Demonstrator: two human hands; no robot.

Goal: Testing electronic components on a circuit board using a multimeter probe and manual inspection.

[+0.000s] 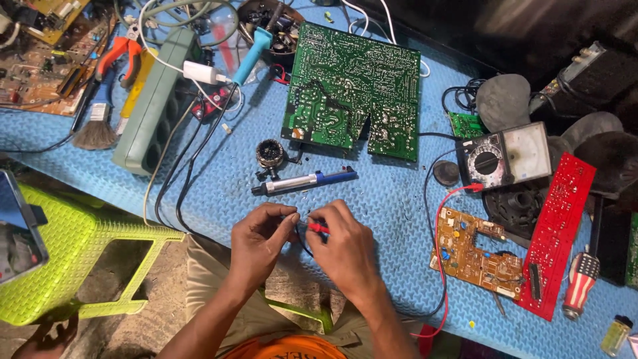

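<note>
Blue textured matting is spread over the counter (399, 199), which is crowded with electronics parts in the single head view.

Near the front edge, the left hand (260, 238) and the right hand (345, 249) are brought close together. A red probe (318, 228) is pinched in the fingertips of the right hand, its grip pressed together on the thin shaft. The left grip is likewise closed, thumb against forefinger, on something small and dark at the probe's tip (what exactly is pinched cannot be told). A black lead is seen looping down between the two hands.

Just beyond the hands, a blue and silver desoldering pump (304, 181) is laid flat, with a small round dark part (270, 153) beside its far end. A large green circuit board (353, 91) is laid further back. To the right, an analogue multimeter (504, 158) is set, from which a red lead (440, 252) is run down past a brown circuit board (475, 251). A long red circuit board (555, 234) is placed beside that one. On the left, a grey-green power strip (154, 103), a brush (96, 123) and orange-handled pliers (119, 56) are found, and a lime-green plastic stool (80, 256) is stood below the counter's edge.
</note>
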